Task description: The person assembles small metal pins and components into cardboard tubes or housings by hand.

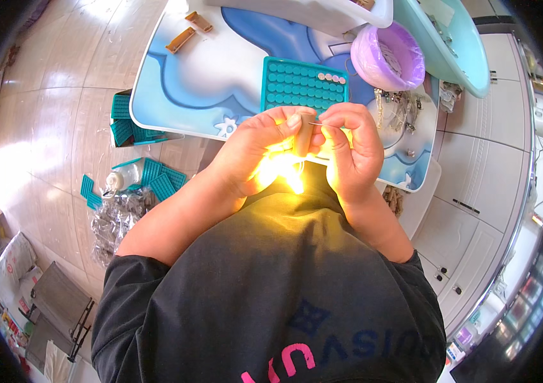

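Both my hands are raised close together in front of my chest, over the table's near edge. My left hand [255, 143] is closed around a tan, cork-like cylinder [304, 135], its thumb near the top end. Bright yellow glowing lights [289, 173] hang just below the cylinder and glare against my palm and shirt. With finger and thumb pinched, my right hand [355, 143] holds a thin wire-like strand beside the cylinder's top; its far end is hidden. Behind my hands lies a teal tray [274, 99] with rows of round hollows. Several pale discs [332, 78] sit in its far right part.
The blue-and-white table [182, 83] carries two small brown pieces [181, 39], a purple lined basket [380, 60] and a pile of small metallic bits [402, 108]. A pale aqua basin [453, 51] stands right. More teal trays [159, 179] and a clear plastic bag [115, 220] lie on the floor left.
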Motion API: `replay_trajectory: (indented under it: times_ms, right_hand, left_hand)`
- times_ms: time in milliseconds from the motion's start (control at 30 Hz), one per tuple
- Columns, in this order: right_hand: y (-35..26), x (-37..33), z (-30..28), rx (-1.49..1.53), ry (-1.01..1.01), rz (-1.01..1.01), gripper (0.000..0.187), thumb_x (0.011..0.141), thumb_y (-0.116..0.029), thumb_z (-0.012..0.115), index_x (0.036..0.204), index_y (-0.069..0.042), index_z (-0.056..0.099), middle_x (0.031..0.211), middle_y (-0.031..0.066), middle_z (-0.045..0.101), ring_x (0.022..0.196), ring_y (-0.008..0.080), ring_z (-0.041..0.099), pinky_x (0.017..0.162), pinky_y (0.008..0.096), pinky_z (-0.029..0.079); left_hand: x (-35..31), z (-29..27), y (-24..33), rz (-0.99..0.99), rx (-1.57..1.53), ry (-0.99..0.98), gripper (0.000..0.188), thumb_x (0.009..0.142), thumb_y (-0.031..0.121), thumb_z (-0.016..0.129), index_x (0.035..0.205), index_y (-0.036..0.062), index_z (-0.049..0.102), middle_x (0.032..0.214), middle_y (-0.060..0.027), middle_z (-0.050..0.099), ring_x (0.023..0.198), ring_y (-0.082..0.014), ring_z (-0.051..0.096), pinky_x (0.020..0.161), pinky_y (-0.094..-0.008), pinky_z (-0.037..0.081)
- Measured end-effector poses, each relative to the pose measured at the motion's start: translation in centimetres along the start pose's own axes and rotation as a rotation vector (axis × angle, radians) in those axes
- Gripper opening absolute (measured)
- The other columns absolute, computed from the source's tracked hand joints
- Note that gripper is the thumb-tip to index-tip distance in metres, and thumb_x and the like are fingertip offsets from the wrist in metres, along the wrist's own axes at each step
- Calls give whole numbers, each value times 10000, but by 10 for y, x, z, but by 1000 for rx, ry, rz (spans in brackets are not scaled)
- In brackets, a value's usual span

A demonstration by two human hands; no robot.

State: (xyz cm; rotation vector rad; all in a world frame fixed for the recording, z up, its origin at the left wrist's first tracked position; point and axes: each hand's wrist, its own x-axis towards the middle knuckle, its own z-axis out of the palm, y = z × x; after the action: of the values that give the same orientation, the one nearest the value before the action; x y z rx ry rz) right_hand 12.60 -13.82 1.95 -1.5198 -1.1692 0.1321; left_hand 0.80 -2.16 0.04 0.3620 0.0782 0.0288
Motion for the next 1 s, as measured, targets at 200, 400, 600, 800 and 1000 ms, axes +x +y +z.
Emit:
replay_trajectory:
  times_ms: [200,400,600,800,1000]
  right_hand:
    - [1,-2,2,33,26,41,52,848,-44,602,841,-23,556,844,94,597,755,204,581,698,281,460]
    - [0,-4,3,106,26,123,30,855,-20,585,866,-16,557,866,100,594,762,194,578,705,275,460]
    - [1,0,1,37,8,96,40,839,-2,592,862,-15,561,852,104,597,757,210,584,686,292,467]
    - [-6,8,0,-192,-50,-58,84,791,0,624,846,-25,567,808,119,605,717,266,595,624,332,479]
    - [-6,9,-2,-219,-71,-108,77,777,-3,637,814,-18,571,769,120,600,669,265,595,581,318,482]
  left_hand:
    - [-1,9,-3,19,39,182,302,920,259,535,1042,-14,574,884,-71,613,892,-166,596,849,-305,473]
    - [-2,7,-2,-9,4,161,375,941,244,484,1208,-20,484,1033,-109,616,959,-195,614,912,-351,479]
    - [3,25,1,4,90,205,367,927,322,507,714,29,566,906,-58,614,885,-173,592,734,-304,463]
    - [-3,14,-2,20,141,346,351,931,278,508,1159,12,530,974,-76,625,896,-168,616,805,-307,510]
    - [-2,19,-1,29,145,389,277,926,219,545,1101,4,545,964,-75,623,852,-156,610,792,-273,499]
